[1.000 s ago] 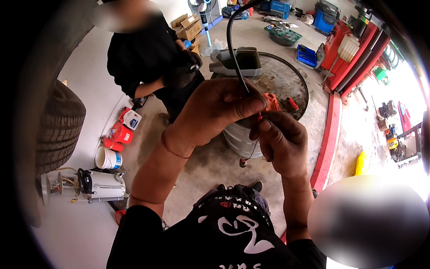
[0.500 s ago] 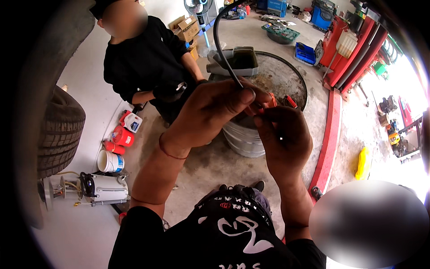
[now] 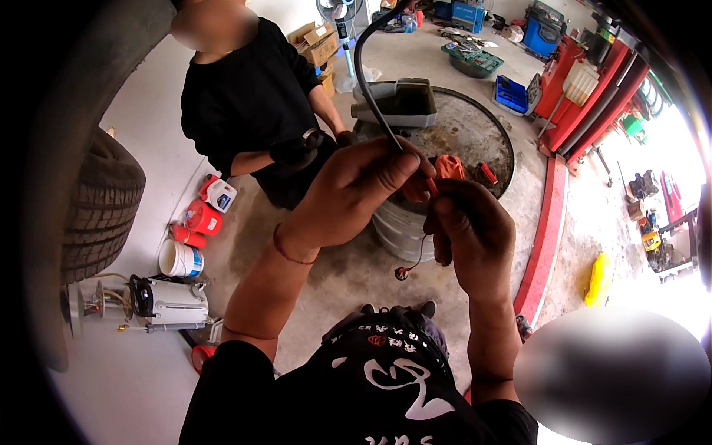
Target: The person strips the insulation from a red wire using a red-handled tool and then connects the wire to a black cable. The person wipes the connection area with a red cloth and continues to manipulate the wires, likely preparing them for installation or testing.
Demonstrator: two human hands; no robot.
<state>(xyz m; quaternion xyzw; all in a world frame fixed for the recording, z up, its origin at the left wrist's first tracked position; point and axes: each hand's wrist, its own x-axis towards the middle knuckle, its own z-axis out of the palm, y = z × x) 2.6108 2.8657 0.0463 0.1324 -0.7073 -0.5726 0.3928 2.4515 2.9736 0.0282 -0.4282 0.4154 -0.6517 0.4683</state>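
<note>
My left hand (image 3: 356,182) is closed round the lower end of a black cable (image 3: 363,81), which curves down from the top of the view. Close against it, my right hand (image 3: 475,233) pinches a small red piece (image 3: 432,187) at its fingertips. Below my right fingers hangs a thin wire (image 3: 421,256) with a small dark-and-red end piece (image 3: 401,274). Whether the red piece joins the cable is hidden by my fingers. Behind my hands, an orange crumpled item (image 3: 449,167) and a small red object (image 3: 486,173) lie on a metal drum (image 3: 475,133).
A co-worker in black (image 3: 248,104) with dark gloves stands ahead on the left. On the drum sits a grey drain pan (image 3: 415,104). A tyre (image 3: 104,215) hangs at left, above white and red containers (image 3: 202,217). Red lift posts (image 3: 593,96) stand at right.
My right hand has shifted slightly down, so the red piece shows between my hands. The thin wire and its end piece now hang in view below. The scene behind has shifted slightly right.
</note>
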